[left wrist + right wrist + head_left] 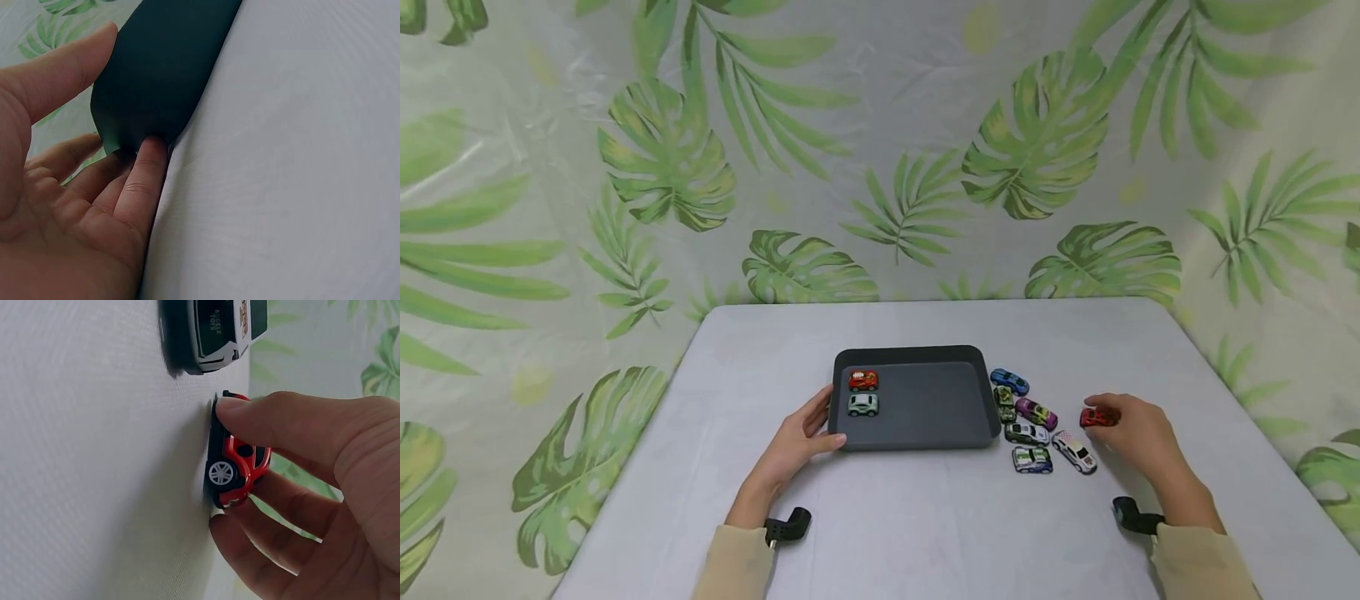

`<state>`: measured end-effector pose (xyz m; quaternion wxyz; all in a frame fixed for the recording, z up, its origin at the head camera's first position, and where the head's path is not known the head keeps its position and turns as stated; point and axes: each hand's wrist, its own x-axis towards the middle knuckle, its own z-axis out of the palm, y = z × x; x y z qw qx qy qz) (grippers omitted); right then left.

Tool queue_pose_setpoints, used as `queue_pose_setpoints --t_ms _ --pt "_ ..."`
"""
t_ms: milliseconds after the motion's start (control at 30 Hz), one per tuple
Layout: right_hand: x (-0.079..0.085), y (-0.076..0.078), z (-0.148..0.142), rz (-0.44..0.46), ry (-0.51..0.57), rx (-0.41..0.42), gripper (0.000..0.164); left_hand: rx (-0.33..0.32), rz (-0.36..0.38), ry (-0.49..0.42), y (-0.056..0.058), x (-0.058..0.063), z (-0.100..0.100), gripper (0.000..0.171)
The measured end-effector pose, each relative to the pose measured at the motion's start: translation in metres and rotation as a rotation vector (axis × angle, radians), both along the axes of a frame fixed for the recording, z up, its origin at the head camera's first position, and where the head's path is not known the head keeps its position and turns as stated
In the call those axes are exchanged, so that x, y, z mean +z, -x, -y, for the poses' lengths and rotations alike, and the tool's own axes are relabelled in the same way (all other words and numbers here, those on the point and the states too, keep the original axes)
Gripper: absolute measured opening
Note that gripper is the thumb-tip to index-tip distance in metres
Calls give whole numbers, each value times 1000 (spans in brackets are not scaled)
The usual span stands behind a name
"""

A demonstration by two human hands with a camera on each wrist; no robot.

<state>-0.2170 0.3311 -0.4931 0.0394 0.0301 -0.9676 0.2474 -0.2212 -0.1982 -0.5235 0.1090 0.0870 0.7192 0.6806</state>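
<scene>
My right hand (1138, 429) pinches a red toy car (240, 462) between thumb and fingers, close over the white tabletop at the right. In the right wrist view the car's wheel and side face the camera; the thumb covers one end. My left hand (793, 442) holds the near left corner of a dark grey tray (925, 438), thumb at the rim and fingers around its side. Inside the tray's left part sit a red toy car with a white top (863, 381) and a pale green toy car (863, 405), one behind the other.
Several toy cars cluster right of the tray, among them a blue car (1010, 382), a purple car (1036, 412) and a white car (1074, 452). The white-covered table (917, 525) meets a leaf-patterned curtain (910, 125) at the back.
</scene>
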Motion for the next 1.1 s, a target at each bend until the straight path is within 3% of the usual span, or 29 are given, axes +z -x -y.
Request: queue_pose_setpoints --t_ms 433,1100 --pt "-4 2 -5 16 -11 -18 44 -2 -4 1 0 1 -1 90" --pt "11 5 4 -13 -2 -1 44 -2 -4 3 -1 4 -2 92"
